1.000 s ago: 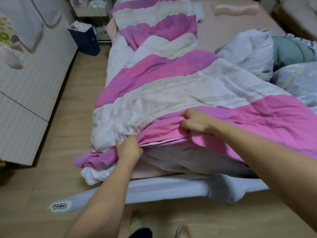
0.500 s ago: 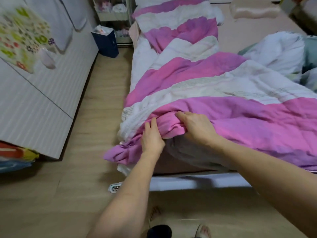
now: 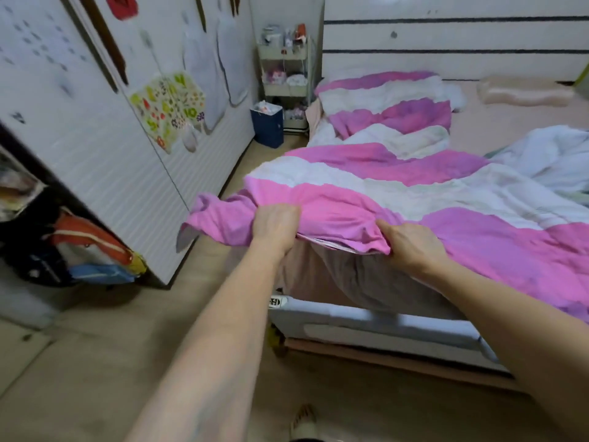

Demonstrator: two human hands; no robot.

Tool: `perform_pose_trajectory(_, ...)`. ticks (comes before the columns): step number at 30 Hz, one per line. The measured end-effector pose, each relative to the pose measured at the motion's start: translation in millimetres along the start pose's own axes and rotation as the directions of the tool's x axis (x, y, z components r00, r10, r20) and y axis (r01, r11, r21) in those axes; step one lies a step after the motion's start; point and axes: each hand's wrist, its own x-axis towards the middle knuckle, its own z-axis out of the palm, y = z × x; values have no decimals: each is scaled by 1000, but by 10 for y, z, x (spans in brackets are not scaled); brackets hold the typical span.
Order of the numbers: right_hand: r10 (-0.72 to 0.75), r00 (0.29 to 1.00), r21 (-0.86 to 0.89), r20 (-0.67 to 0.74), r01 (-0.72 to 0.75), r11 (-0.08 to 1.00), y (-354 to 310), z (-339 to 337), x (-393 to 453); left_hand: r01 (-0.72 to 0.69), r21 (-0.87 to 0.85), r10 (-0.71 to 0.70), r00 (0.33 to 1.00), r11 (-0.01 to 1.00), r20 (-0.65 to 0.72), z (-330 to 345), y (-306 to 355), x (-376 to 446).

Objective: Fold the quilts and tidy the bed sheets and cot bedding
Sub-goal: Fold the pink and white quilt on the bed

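Fingers (image 3: 288, 215) of both hands buried in quilt (image 3: 366, 199) folds.

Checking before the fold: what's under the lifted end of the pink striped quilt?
Under the quilt, raised by the left hand and right hand, a grey-brown underside hangs over the bed frame. Further in is covered.

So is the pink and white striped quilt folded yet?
No. The pink and white striped quilt lies spread along the bed, only its near edge lifted.
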Motion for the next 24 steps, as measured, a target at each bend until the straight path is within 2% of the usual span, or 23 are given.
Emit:
perform_pose_trajectory(3, -109, 994, -15, 23, 109, 994, -42, -36, -247, -67, 31, 61, 984, 997, 167, 113, 138, -576)
perform_pose_trajectory(4, -135, 991, -6, 0, 135, 991, -56, -59, -304, -62, 27, 57, 985, 998, 163, 50, 114, -606)
perform_pose_trajectory(7, -115, 989, -14, -92, 114, 993, -60, -169, -360, 10, 38, -10, 1000, 999, 0, -164, 32, -532)
perform_pose_trajectory(8, -111, 991, -27, -81, 109, 994, -46, -199, -408, 53, 14, -53, 999, 998, 5, -155, 101, -647)
perform_pose_trajectory(10, -139, 990, -73, 7, 140, 988, 4, -143, -532, 78, -47, -71, 986, 996, 150, 106, 364, -945)
perform_pose_trajectory(12, -183, 975, -80, 122, 194, 978, 34, 13, -684, 77, -69, -49, 938, 995, 343, 382, 600, -1239)
perform_pose_trajectory(14, -180, 967, -85, 177, 198, 977, 46, 158, -818, 70, -55, -44, 927, 996, 373, 496, 647, -1204)
perform_pose_trajectory(16, -162, 973, -111, 162, 181, 977, 46, 237, -865, 56, 35, -65, 927, 998, 369, 422, 604, -1005)
perform_pose_trajectory(18, -156, 978, -59, 138, 165, 984, 55, 284, -847, 83, 135, -135, 887, 987, 442, 315, 563, -802)
perform_pose_trajectory(20, -173, 968, 9, 183, 174, 985, 123, 273, -827, 69, 157, -151, 784, 985, 603, 212, 638, -559)
perform_pose_trajectory(22, -195, 949, 35, 247, 192, 981, 234, 239, -823, -20, 108, -62, 712, 994, 700, 92, 858, -335)
perform_pose_trajectory(24, -83, 976, 57, 201, 73, 996, 474, 189, -886, -117, -19, 96, 701, 993, 707, -5, 1290, -83)
